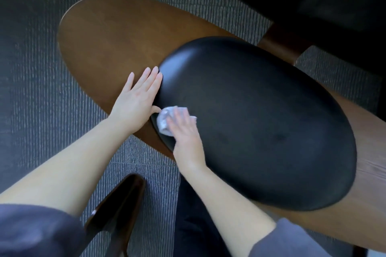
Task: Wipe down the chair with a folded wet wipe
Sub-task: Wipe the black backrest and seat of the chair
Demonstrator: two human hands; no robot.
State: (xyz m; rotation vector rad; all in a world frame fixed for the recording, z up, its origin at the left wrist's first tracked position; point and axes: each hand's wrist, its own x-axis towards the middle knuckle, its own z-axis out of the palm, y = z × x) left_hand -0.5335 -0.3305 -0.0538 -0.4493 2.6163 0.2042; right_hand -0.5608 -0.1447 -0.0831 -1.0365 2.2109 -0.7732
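Here my right hand [183,129] lies flat on the wet wipe [165,120], fingers stretched forward and a little spread, pressing the wipe down onto the black seat pad [257,123] of the chair rather than gripping it. The wipe is a small, white, bunched-up wad (its folds are too blurred by motion to make out), and it sits at the near left edge of the pad, poking out from under my fingertips on their left and far sides. My left hand [137,98] is open too, palm down and fingers straight and close together, resting on the brown wooden shell [100,33] just beside the pad; its fingertips reach the pad's rounded rim, and its thumb tucks in toward the wipe, touching or nearly touching it. It holds nothing.

The pad is a long dark oval running from the middle of the view down to the right, with the wooden shell showing around it as a wide curve on the left and a band along the lower right. Under the chair is a grey ribbed carpet [31,69]. My forearms are bare, with grey-blue sleeves [31,231] pushed up near the elbows. Between my arms, low in the view, a dark brown wooden leg or arm piece [119,210] slants across the carpet. At the top right is another dark, blurred shape that I cannot tell apart.
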